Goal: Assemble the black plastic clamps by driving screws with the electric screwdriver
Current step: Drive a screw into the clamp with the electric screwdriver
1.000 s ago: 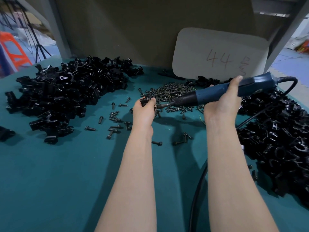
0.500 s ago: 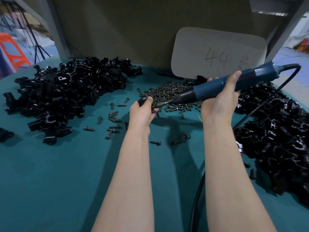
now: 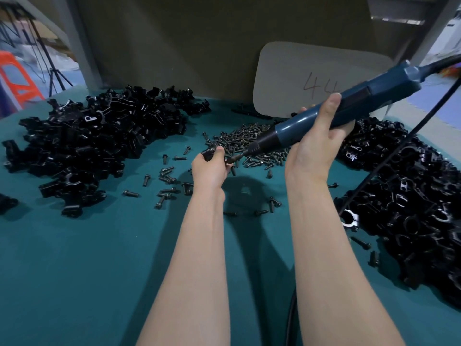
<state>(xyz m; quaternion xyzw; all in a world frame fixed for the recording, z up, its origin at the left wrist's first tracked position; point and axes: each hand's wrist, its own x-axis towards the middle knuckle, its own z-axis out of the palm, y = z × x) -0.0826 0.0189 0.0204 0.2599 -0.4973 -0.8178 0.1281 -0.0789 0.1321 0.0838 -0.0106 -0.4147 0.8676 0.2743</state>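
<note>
left hand (image 3: 212,168) pinches a black clamp (image 3: 209,154) just in front of the screw heap (image 3: 249,141), right hand (image 3: 316,143) wraps the electric screwdriver (image 3: 349,108) slanting over that heap, so brace the clamp firmly and hold the bit (image 3: 235,158) square while driving.

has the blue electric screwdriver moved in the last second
Yes. The blue electric screwdriver tilted up: its rear end rose across the white rounded card, tip unmoved.
</note>
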